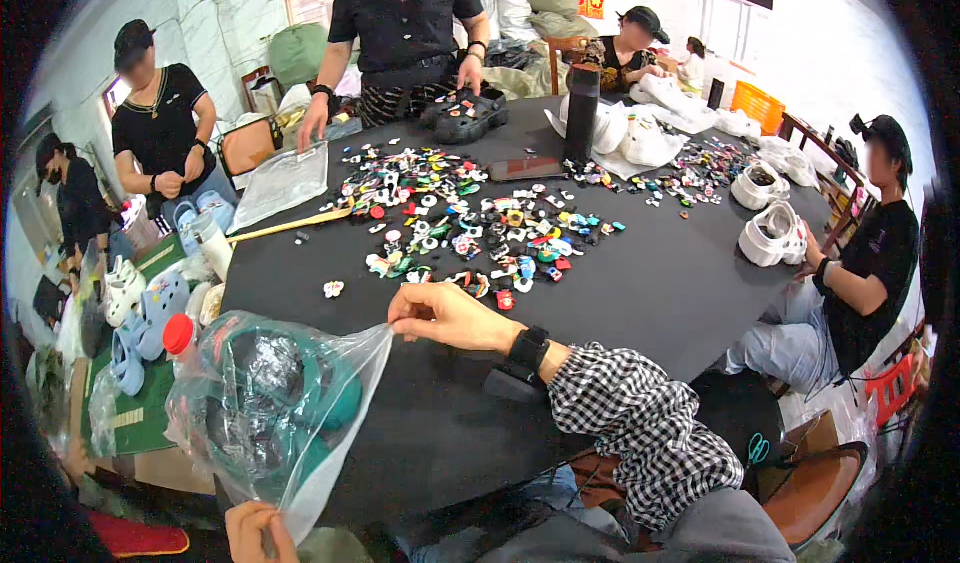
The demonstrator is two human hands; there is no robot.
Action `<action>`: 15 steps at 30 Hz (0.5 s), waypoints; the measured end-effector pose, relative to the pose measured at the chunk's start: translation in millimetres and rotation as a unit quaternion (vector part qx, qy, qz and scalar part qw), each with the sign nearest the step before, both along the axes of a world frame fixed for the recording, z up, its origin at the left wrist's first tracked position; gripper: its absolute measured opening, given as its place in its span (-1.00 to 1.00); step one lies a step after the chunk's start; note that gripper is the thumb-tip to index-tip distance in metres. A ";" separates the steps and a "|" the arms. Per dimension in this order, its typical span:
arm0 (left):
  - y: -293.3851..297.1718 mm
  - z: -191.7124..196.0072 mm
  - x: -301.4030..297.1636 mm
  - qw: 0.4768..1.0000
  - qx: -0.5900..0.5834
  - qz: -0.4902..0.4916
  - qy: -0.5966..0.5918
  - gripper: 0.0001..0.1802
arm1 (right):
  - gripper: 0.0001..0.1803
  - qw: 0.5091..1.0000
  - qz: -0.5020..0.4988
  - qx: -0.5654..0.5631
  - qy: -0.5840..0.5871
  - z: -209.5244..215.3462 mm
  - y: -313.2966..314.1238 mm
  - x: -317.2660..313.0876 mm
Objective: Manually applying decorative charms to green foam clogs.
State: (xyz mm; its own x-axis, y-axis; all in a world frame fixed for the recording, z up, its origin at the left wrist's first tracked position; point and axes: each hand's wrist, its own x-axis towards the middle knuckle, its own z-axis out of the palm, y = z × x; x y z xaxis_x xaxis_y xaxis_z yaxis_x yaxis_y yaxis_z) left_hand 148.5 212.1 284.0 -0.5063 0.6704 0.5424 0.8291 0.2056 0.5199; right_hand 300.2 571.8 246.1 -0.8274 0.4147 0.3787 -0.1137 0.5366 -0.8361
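A clear plastic bag [352, 388] is stretched between my hands at the near left of the table. Inside it sits a pair of teal clogs [338, 408], partly blurred by the shiny film. My right hand [445, 315] pinches the bag's upper right corner, its wrist wearing a black band and its forearm a checked sleeve. At the lower edge, my left hand [262, 533] grips the bag's lower corner with curled fingers. Beyond my right hand lies a wide pile of small colourful shoe charms [470, 228].
Around the black table [640, 293] several people work; one holds a black clog [465, 116]. A bottle with a red cap [180, 335] stands against the bag. Blue clogs [165, 308] lie at left, white clogs [770, 235] at right. A phone [525, 169] rests beside a dark cylinder [580, 113].
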 end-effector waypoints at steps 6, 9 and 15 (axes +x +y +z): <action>-3.4 0.6 8.0 0.998 -0.016 -0.052 0.034 -0.91 | -0.85 0.999 0.012 0.026 0.020 1.2 -5.8 -3.0; -4.3 7.0 11.9 0.998 -0.046 -0.020 -0.035 -0.91 | -0.83 0.998 -0.018 0.065 0.016 5.3 -8.5 -4.1; 9.3 11.8 18.9 0.997 0.001 0.071 -0.001 -0.87 | -0.85 0.947 0.044 0.264 0.177 37.4 -81.0 -19.3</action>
State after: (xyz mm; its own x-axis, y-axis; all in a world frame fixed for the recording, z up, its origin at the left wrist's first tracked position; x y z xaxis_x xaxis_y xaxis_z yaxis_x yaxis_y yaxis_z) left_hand 167.4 221.4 295.8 -0.5972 0.5909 0.5424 0.7905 0.3193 0.5226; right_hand 280.9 490.8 283.5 -0.6325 0.0265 0.7741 -0.4000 0.8447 -0.3557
